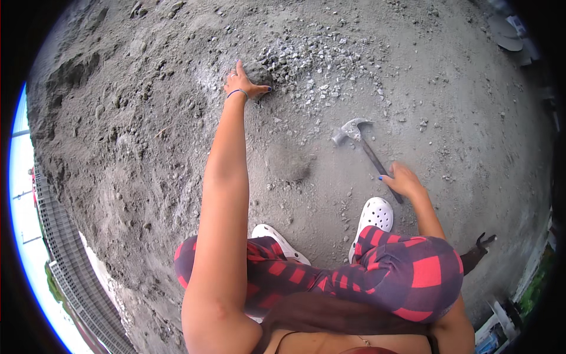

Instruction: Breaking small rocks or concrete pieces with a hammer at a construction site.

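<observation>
Ahead of me, my left hand (243, 86) reaches out with its arm nearly straight. Its fingers and thumb curve around the near left side of a grey rock (257, 73) lying on the ground. A claw hammer (370, 151) with a dusty grey metal head and dark handle is in my right hand (403, 179), which wraps the lower handle. The hammer's head points forward and left, low over the ground; I cannot tell whether it touches. Crushed grey gravel (318, 68) spreads just right of the rock.
My white clogs (378, 214) rest on the dusty ground, below my bent knees in red checked trousers. A rounded lump (289, 162) sits between my arms. Rough soil (112, 124) rises on the left, near a grey mesh fence (76, 265). A dark object (479, 253) lies right of my knee.
</observation>
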The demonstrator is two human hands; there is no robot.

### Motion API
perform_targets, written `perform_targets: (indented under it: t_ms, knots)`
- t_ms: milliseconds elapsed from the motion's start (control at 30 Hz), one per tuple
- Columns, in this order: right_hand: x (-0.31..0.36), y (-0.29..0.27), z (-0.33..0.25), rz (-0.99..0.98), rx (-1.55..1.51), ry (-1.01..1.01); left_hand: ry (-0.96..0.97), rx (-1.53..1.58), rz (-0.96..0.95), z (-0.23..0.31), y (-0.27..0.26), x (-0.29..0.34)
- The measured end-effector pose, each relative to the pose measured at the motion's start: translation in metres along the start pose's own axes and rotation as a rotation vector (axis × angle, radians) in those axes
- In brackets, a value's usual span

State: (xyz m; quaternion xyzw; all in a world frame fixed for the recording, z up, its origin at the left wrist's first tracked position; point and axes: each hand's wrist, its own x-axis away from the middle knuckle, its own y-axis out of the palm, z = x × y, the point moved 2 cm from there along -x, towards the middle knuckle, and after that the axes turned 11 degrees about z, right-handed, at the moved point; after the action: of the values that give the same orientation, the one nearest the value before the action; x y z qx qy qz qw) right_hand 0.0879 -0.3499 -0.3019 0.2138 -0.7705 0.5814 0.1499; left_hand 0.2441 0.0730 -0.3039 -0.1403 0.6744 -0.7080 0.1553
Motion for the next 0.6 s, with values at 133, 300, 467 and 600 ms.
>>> perform_targets:
  t_ms: [133,300,467,600]
  knots:
    - [-0.008,0.032,-0.006,0.16,0.12,-0.068,0.007,0.107,0.036,-0.007,0.005,-0.006]
    - [0.0,0.031,0.004,0.191,-0.053,-0.04,-0.095,0.232,0.229,0.005,0.015,0.016]
    - [0.02,0.016,-0.011,0.091,-0.312,-0.022,-0.707,1.357,0.327,-0.018,0.043,0.051]
    - [0.008,0.04,-0.043,-0.083,-0.534,-0.142,-0.795,2.067,0.163,-0.047,0.015,0.086]
